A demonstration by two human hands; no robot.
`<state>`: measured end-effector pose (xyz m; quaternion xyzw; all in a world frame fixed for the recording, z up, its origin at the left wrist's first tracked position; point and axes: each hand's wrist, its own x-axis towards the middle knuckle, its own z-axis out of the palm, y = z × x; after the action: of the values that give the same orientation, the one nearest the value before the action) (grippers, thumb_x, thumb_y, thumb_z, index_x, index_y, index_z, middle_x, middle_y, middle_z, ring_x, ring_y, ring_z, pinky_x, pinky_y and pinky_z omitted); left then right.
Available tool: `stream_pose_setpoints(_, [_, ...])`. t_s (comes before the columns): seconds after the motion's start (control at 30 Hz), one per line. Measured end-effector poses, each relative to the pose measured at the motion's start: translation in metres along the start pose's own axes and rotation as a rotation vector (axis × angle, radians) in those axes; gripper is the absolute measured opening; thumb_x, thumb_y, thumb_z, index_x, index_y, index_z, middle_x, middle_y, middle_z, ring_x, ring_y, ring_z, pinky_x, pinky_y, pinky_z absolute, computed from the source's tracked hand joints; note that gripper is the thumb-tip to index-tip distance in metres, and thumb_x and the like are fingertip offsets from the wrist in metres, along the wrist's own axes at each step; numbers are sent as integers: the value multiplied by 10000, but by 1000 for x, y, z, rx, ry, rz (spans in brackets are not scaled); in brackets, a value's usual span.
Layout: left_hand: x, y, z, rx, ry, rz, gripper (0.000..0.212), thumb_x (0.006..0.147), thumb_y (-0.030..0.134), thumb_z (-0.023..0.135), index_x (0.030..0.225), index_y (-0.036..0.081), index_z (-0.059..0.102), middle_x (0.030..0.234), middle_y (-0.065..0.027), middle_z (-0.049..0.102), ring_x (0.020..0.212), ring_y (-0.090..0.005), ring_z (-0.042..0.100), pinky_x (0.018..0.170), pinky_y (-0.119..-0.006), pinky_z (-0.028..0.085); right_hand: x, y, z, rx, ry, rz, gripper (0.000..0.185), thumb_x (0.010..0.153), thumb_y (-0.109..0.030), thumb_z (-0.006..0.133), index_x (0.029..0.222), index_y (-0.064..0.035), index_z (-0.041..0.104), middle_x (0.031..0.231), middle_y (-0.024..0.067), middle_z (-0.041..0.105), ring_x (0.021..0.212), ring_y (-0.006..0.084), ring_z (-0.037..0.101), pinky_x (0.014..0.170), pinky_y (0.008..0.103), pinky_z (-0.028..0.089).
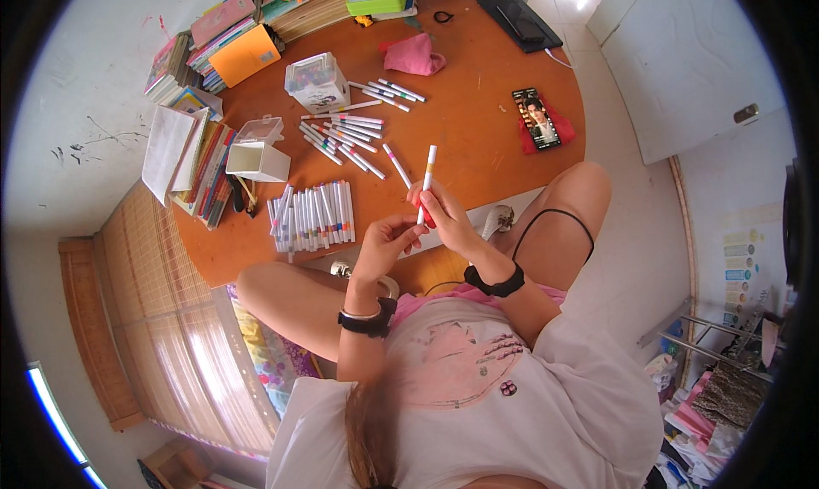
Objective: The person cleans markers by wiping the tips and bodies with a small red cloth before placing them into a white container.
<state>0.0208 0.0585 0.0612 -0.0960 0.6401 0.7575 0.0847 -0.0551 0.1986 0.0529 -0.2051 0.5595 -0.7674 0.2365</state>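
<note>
My right hand (445,217) grips a white marker (429,169) with a gold-brown band, held nearly upright over the table's front edge. A piece of red cloth (428,215) is bunched in the same hand, against the marker. At the marker's lower end, my left hand (391,236) pinches with thumb and fingertips; its hold is partly hidden. Just beyond the hands lies a single marker (397,166) with a pink band. To the left, a row of white markers (313,217) with coloured bands lies side by side, a few on top. Farther back, more markers (345,134) are scattered loosely.
An open white plastic box (259,161) and a clear-lidded box of markers (318,83) stand on the wooden table (473,131). Books (208,169) line the left and back edges. A pink cloth (416,55) lies behind; a lit phone (536,119) rests on red cloth at right.
</note>
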Motion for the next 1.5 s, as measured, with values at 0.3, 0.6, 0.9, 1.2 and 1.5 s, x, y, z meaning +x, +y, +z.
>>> stream_pose_setpoints(0.3, [6,-14,1,138,310,199,280,783,-24,695,1008,26,535,836,-12,614,729,-84,587,634,-214,493,-3,17,16,-391,8,-206,134,968,-131,473,926,-5,495,809,105,471,752,233,479,688,317,408])
stream_pose_setpoints(0.6, [5,12,-4,26,454,335,360,969,124,527,1299,-14,481,918,-43,622,832,-81,561,742,-204,448,-14,18,23,-772,-124,-116,169,918,-169,537,864,-10,518,809,181,567,760,385,558,635,451,429])
stream_pose_setpoints(0.9, [4,9,-15,-95,665,401,399,971,148,525,1330,-15,463,817,-35,634,730,-62,543,664,-195,432,-14,15,35,-784,-263,-76,211,917,-221,543,834,-27,549,751,179,615,681,390,586,582,459,440])
stream_pose_setpoints(1.2, [0,6,-41,-443,709,297,270,979,145,487,1245,98,481,886,-23,629,666,-54,510,563,-172,370,-24,3,40,-822,-200,-221,154,900,-200,572,906,-46,581,851,129,558,766,340,580,611,411,457])
stream_pose_setpoints(1.5, [6,-4,-20,-978,206,174,350,982,141,457,1328,90,445,919,-42,585,644,-92,433,594,-217,399,-26,5,50,-567,-392,-669,189,796,-62,658,980,-42,621,908,53,511,793,230,553,669,346,485])
